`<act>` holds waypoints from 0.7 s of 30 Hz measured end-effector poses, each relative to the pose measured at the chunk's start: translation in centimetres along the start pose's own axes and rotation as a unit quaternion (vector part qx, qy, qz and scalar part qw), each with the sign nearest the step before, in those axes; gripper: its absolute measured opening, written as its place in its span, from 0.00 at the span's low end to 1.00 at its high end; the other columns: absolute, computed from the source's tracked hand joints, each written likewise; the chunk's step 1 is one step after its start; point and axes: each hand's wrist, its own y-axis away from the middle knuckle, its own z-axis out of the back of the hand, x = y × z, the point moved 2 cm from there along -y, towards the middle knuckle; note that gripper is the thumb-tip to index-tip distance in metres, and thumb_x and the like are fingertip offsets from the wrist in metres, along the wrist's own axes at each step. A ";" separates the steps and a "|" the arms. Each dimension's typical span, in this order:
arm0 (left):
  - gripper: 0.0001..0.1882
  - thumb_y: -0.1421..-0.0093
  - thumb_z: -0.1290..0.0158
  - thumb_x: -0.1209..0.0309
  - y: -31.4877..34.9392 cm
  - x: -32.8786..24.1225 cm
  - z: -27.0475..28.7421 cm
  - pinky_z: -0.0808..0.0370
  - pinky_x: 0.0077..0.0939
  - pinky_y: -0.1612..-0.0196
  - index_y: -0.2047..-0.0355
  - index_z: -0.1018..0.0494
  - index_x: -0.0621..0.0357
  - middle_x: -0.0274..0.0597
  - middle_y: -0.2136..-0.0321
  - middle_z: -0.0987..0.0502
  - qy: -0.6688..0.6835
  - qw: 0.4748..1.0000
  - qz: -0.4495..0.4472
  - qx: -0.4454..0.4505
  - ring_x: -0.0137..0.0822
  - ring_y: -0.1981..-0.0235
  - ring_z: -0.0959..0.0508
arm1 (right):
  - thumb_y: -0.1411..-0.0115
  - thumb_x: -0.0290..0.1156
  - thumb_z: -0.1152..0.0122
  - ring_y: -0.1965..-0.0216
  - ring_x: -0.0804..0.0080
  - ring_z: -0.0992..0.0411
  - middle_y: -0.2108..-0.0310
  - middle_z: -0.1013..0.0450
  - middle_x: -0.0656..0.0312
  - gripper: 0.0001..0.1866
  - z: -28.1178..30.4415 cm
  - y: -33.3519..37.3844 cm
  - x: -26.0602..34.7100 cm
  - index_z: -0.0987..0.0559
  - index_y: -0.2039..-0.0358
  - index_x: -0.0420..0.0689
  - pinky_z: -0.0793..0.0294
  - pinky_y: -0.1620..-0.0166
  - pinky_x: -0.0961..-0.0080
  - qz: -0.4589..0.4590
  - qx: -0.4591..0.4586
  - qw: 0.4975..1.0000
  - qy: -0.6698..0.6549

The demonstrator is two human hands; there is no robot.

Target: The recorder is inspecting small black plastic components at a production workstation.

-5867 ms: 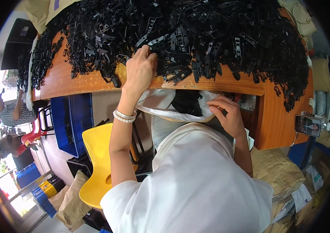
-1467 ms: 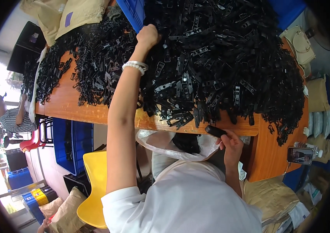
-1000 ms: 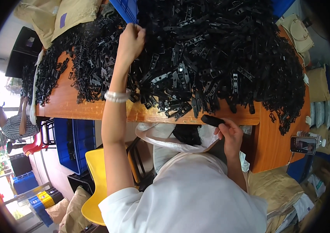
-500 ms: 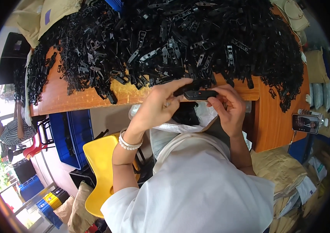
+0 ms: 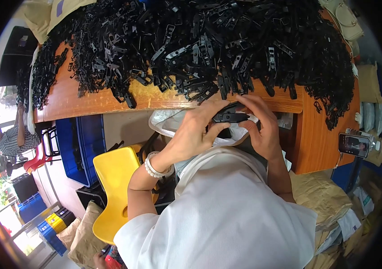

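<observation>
Just off the table's front edge, a small, long black plastic part (image 5: 230, 117) is held between both hands. My left hand (image 5: 195, 130), with white bracelets at its wrist, pinches the part's left end between thumb and fingers. At the opposite end, the curled thumb and fingers of my right hand (image 5: 263, 130) close on it. Behind the part, more black plastic shows, its outline unclear. Beyond my hands, a large heap of similar black parts (image 5: 200, 49) covers most of the wooden table (image 5: 155, 96). Below, a white bag (image 5: 164, 121) lies open near my lap, partly hidden by my hands.
A yellow chair (image 5: 117, 179) and blue crates (image 5: 81, 150) stand to the left. At the right, a phone (image 5: 354, 144) is propped beside the table, with brown paper sacks (image 5: 321, 197) below it. Another person (image 5: 18, 141) is at the far left.
My left hand has moved right and down, its fingers now on the black part. The right hand has shifted slightly down. The view has moved a little.
</observation>
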 end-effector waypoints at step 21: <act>0.05 0.54 0.48 0.81 -2.9 4.2 -1.5 0.32 0.26 0.74 0.73 0.28 0.64 0.43 0.77 0.32 -0.177 0.978 -0.102 -0.049 0.38 0.75 0.30 | 0.50 0.19 0.46 0.71 0.73 0.29 0.68 0.29 0.55 0.11 0.4 4.0 -3.7 0.25 0.64 0.36 0.31 0.69 0.81 -0.106 0.070 0.992 0.011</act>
